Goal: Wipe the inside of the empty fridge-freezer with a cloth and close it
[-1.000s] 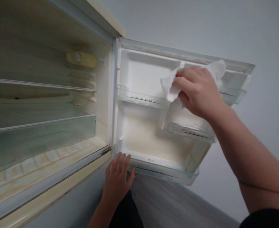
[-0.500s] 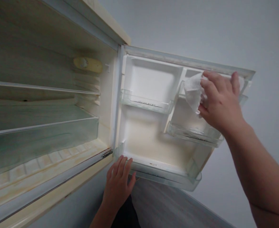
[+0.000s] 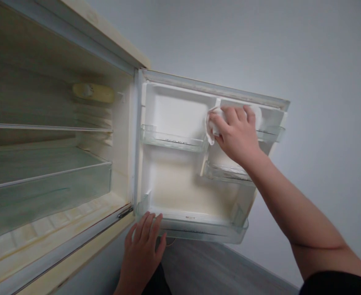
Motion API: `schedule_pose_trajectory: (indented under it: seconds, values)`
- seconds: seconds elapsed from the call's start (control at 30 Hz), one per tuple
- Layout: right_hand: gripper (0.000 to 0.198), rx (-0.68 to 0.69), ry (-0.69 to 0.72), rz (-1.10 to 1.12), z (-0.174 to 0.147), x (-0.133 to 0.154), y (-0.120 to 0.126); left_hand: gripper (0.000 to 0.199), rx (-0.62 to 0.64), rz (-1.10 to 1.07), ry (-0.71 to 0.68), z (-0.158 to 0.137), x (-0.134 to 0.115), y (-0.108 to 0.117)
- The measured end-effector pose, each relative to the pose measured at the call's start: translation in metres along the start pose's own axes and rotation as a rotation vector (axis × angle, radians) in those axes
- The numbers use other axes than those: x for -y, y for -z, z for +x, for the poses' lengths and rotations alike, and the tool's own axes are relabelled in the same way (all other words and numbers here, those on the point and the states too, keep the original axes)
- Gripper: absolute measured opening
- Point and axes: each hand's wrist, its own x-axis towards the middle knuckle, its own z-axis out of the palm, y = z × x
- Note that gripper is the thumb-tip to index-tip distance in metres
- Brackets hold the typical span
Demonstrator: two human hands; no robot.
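Observation:
My right hand (image 3: 237, 131) is closed on a crumpled white cloth (image 3: 212, 125), by the upper right compartment of the open fridge door (image 3: 177, 110). Part of the cloth spreads out behind the fingers, and the palm side is hidden. Down at the door's lower left corner, my left hand (image 3: 145, 241) rests its spread fingers against the clear bottom door shelf (image 3: 198, 231). Nothing shows in that hand. Yellowish stains mark the white inner panel of the door.
To the left stands the fridge body (image 3: 120, 143), with a glass shelf (image 3: 45, 127), a clear drawer (image 3: 45, 200) and a yellowed lamp cover (image 3: 92, 93). More clear pockets (image 3: 172, 141) line the door. A pale wall (image 3: 321, 82) rises behind; grey floor (image 3: 205, 266) lies below.
The view has shifted, so the door sits further left in it. My right hand has moved toward the divider between the upper compartments, pressing the cloth more bunched. My left hand stays at the bottom shelf.

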Motion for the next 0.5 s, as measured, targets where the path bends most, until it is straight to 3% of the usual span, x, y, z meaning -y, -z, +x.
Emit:
schedule_pose_trajectory:
  seconds: [0.13, 0.37, 0.5]
  values:
    - [0.052, 0.010, 0.015, 0.029, -0.014, -0.016, 0.003, 0.044, 0.018, 0.009, -0.015, 0.001, 0.002, 0.001]
    - [0.060, -0.076, -0.145, 0.005, -0.071, -0.085, 0.008, 0.047, 0.018, -0.003, -0.013, -0.001, 0.003, -0.003]
    - [0.063, -0.148, -0.184, 0.150, -0.102, -0.110, -0.003, 0.046, -0.002, -0.011, -0.028, 0.000, 0.003, -0.004]
